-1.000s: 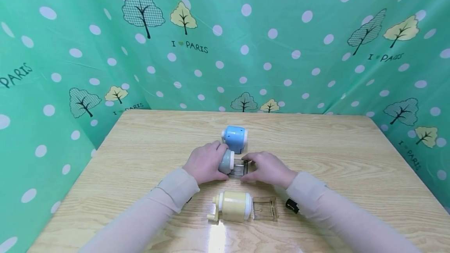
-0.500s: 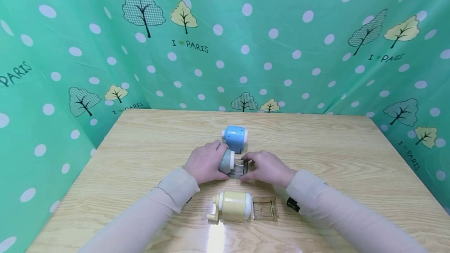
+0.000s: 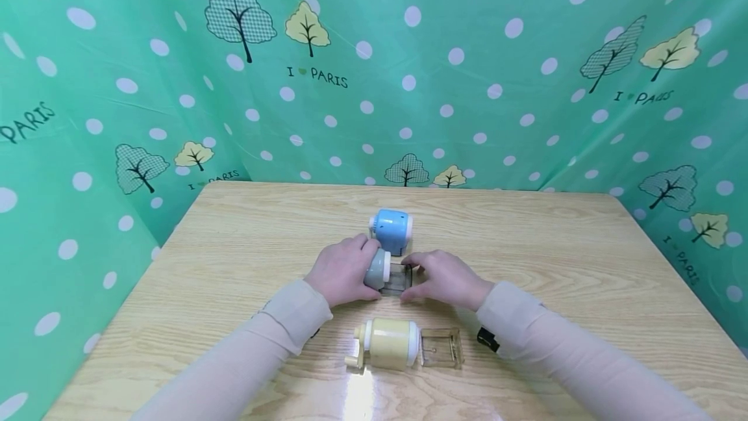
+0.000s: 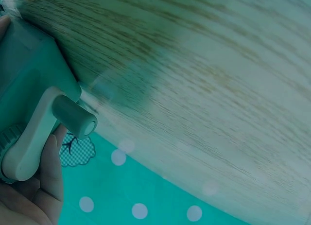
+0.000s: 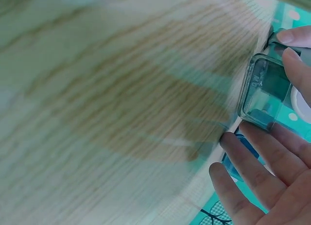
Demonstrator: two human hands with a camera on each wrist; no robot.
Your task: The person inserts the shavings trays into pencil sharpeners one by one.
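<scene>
My left hand [image 3: 341, 271] grips a grey-green hand-crank pencil sharpener [image 3: 376, 269] at the middle of the table. Its crank [image 4: 36, 132] faces the left wrist camera, fingers behind it. On the sharpener's right side sits a clear smoky shavings drawer [image 3: 397, 279]. My right hand [image 3: 447, 281] pinches that drawer's outer end between thumb and fingers; in the right wrist view the drawer [image 5: 265, 91] shows its transparent box shape, the other fingers spread below. How far the drawer sits inside the body is hard to tell.
Just behind stands a blue pencil sharpener [image 3: 391, 229]. Nearer me lies a yellow crank sharpener [image 3: 390, 343], with a clear brownish drawer [image 3: 441, 347] at its right end. A polka-dot curtain [image 3: 409, 83] hangs beyond the wooden table [image 3: 526, 239].
</scene>
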